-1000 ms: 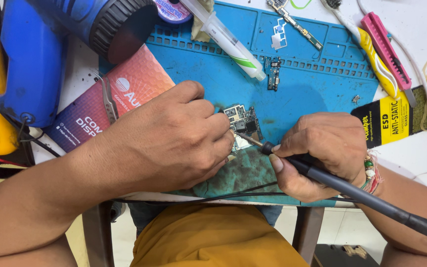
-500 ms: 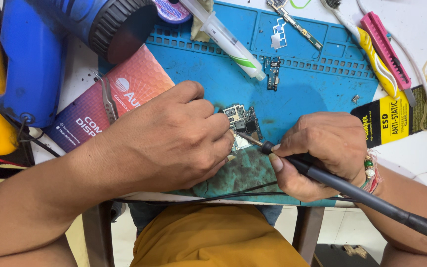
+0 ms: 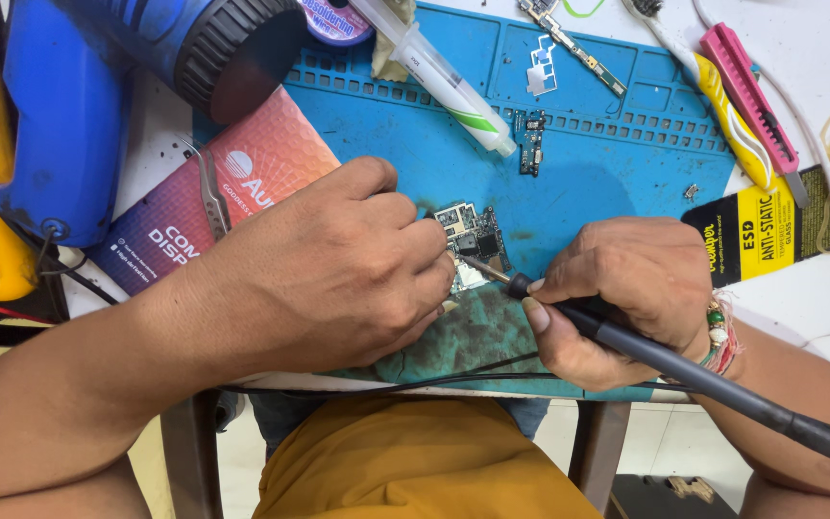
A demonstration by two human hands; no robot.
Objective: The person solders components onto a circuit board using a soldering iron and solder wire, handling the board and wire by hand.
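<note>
Soldering on the small circuit board (image 3: 473, 242), both hands down on the blue work mat (image 3: 617, 163)

My left hand (image 3: 338, 269) pins the board at its left edge, fingers curled tight on it; my right hand (image 3: 626, 288) has a closed grip on the black soldering iron (image 3: 646, 351), tip touching the board's lower right. Board sits mid-mat, just above a dirty green patch (image 3: 477, 336). Left of the mat: a flat rectangular package (image 3: 242, 183), red-to-purple with white print, tweezers (image 3: 211, 192) lying on it, blue heat gun (image 3: 127, 86) above. Right edge: a yellow and black label strip (image 3: 761, 231). Top: a clear syringe (image 3: 444, 77) with a green band, a pink utility knife (image 3: 746, 91) on the white tabletop (image 3: 818, 38)
</note>
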